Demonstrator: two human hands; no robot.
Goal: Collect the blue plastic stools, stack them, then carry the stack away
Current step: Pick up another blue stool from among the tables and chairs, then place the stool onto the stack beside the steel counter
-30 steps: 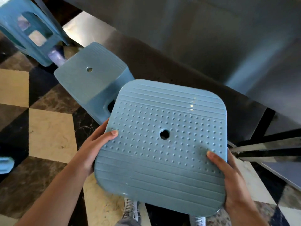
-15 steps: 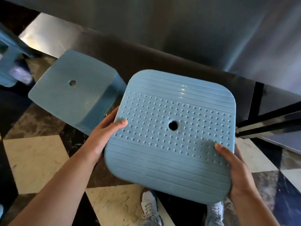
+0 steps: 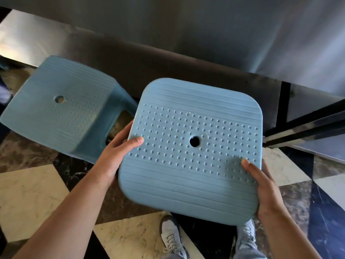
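Observation:
I hold a blue plastic stool [image 3: 192, 128] in front of me, its dotted square seat with a centre hole facing up at the camera. My left hand [image 3: 115, 156] grips its left edge, thumb on the seat. My right hand [image 3: 261, 186] grips the lower right edge. The legs of this stool are hidden under the seat. A second blue stool [image 3: 56, 109] stands on the floor to the left, close to my left hand but apart from it.
A dark counter front [image 3: 186, 58] with a shiny metal top runs across ahead. Dark metal bars [image 3: 308, 128] jut in from the right. The floor is checkered marble [image 3: 31, 199]. My grey sneakers [image 3: 171, 238] show below the held stool.
The view has swung right and closer: the standing stool now looms larger at left, and the stools at the far upper left are gone from view. Both hands keep the same grip.

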